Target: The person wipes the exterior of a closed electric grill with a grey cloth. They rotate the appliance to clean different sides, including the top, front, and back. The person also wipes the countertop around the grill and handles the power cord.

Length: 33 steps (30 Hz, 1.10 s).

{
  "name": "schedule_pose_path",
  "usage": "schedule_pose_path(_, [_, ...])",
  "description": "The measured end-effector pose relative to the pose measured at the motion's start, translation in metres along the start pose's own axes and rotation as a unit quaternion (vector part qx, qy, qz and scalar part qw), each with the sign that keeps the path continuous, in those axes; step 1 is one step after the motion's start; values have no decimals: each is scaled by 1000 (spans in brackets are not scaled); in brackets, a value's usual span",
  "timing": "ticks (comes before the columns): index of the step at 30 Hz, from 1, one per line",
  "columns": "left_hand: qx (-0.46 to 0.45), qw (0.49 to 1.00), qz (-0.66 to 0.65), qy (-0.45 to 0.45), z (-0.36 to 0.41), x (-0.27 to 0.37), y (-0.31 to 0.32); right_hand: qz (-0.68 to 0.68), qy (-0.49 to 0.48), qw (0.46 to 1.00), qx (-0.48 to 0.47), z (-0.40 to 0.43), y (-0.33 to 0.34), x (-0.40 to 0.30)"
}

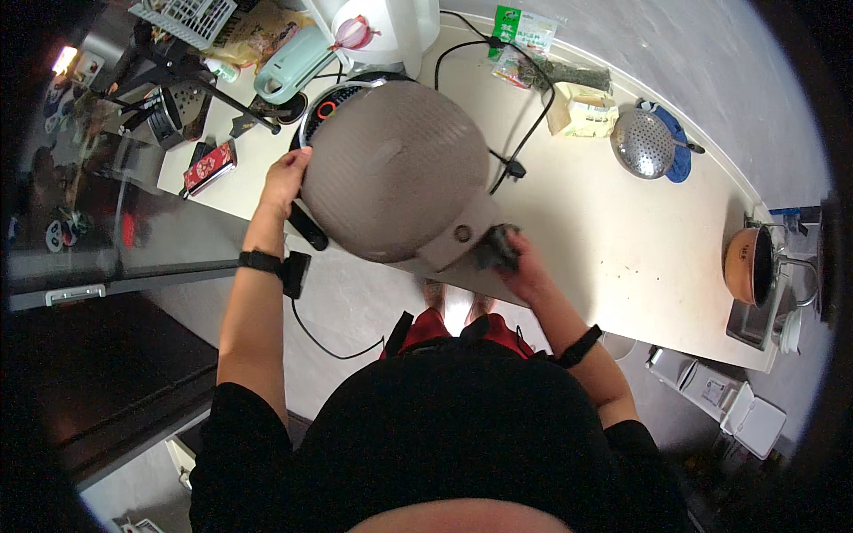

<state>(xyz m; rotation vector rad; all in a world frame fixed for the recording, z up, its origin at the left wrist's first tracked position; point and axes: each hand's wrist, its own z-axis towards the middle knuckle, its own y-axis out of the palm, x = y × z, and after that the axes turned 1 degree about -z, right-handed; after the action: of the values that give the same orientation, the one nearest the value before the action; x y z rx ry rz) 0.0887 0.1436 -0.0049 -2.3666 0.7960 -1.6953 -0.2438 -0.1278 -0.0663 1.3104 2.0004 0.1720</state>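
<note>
A large round grey-brown appliance shell (pixel 396 166), which looks like an electric griddle or its lid, is tilted up before me over the counter's front edge. A flat tab with a round dark button (pixel 462 233) juts from its lower right. My left hand (pixel 288 176) grips the shell's left rim. In my right hand (pixel 526 266) is a crumpled dark grey thing (pixel 501 248), probably a cloth, blurred and close beside the tab. Behind the shell, a silver-rimmed black pot or cooker (pixel 313 113) is mostly hidden. A black handle (pixel 308 226) shows below my left hand.
The pale counter (pixel 640 246) bears a black power cord (pixel 550 100), a perforated metal ladle (pixel 643 143), a paper packet (pixel 586 113) and a mint-green appliance (pixel 293 63). A red onion (pixel 356 33) is behind. An orange pot (pixel 750 265) stands right, a patterned phone-like item (pixel 210 168) left.
</note>
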Motion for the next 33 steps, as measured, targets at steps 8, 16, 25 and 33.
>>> schedule_pose_path(8, [-119, 962, 227, 90, -104, -5, 53, -124, -488, 848, 163, -12, -22, -111])
schedule_pose_path(16, [-18, 878, 261, 401, -128, 43, 99, -709, -525, 426, 200, -25, 72, -42])
schedule_pose_path(25, [-53, 741, 354, 568, -115, 34, 136, -665, -460, 494, 320, -53, 18, -55])
schedule_pose_path(33, [-44, 728, 412, 546, -114, 25, 136, -681, -556, 471, 75, -23, 55, -30])
